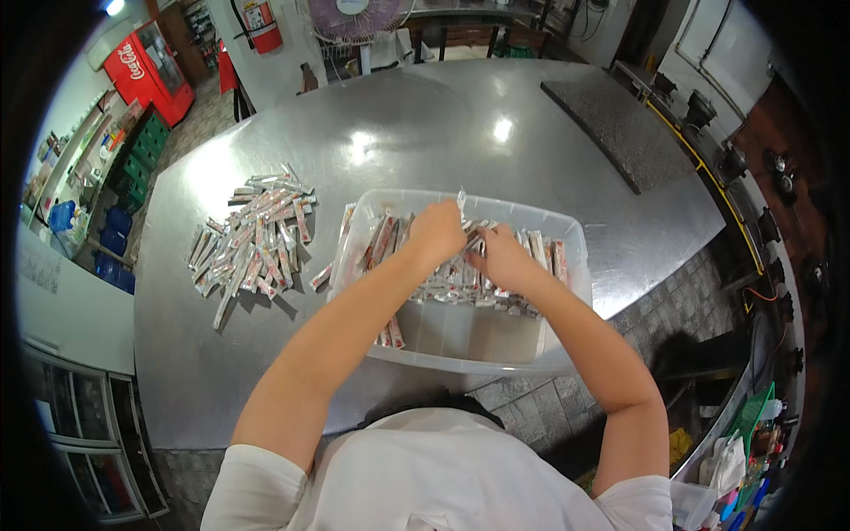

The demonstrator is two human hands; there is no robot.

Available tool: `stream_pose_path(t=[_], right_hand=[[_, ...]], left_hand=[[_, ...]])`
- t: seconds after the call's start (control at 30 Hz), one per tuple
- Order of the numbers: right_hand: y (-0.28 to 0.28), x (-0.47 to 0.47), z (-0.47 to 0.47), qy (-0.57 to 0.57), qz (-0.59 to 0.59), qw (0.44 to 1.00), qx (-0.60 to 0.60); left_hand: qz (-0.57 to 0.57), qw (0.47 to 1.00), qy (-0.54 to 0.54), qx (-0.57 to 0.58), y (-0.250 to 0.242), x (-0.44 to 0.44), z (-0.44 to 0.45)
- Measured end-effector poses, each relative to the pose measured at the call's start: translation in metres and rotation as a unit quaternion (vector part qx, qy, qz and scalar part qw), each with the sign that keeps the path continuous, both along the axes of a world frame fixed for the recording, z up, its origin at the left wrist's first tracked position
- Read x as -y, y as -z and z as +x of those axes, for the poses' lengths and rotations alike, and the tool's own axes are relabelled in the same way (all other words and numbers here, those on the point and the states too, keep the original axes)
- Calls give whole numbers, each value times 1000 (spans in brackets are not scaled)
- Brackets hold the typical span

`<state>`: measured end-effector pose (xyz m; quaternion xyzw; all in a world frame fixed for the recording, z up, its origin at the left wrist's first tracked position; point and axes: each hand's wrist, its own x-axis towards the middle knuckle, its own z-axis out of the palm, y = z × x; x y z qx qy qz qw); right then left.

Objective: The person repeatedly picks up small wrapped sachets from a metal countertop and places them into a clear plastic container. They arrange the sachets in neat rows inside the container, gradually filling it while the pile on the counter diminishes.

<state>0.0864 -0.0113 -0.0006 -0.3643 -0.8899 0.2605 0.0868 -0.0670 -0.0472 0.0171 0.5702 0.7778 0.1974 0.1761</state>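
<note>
A translucent plastic bin (465,365) stands on the steel table before me, with many slim silvery wrapped packets (458,287) in rows inside it. Over the bin's middle, my left hand (438,229) is closed on a wrapped packet (461,198) whose tip sticks up above the fingers. My right hand (501,259) is close beside it, fingers bent among the packets; a packet seems pinched between thumb and fingers, partly hidden. Left of the bin lies a loose heap of similar packets (255,245) with red print. A few more lie against the bin's left outer side.
The steel table (425,152) bears a dark textured board (617,133) at its back right. A fan (352,16) and a fire extinguisher (262,26) are beyond the far edge. Gas burners (700,109) line the right side; a red drinks fridge (149,73) stands far left.
</note>
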Motion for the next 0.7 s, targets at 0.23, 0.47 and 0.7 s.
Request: stream_pose_path(t=[0.23, 0.47, 0.7], right_hand=[[8, 0, -7, 2, 80, 995, -58], [9, -2, 1, -26, 80, 993, -85], [14, 0, -2, -27, 86, 994, -63]], left_hand=[[31, 999, -17, 4, 9, -7, -9], [-18, 995, 42, -85, -20, 0, -8], [14, 993, -21, -112, 11, 0, -9]])
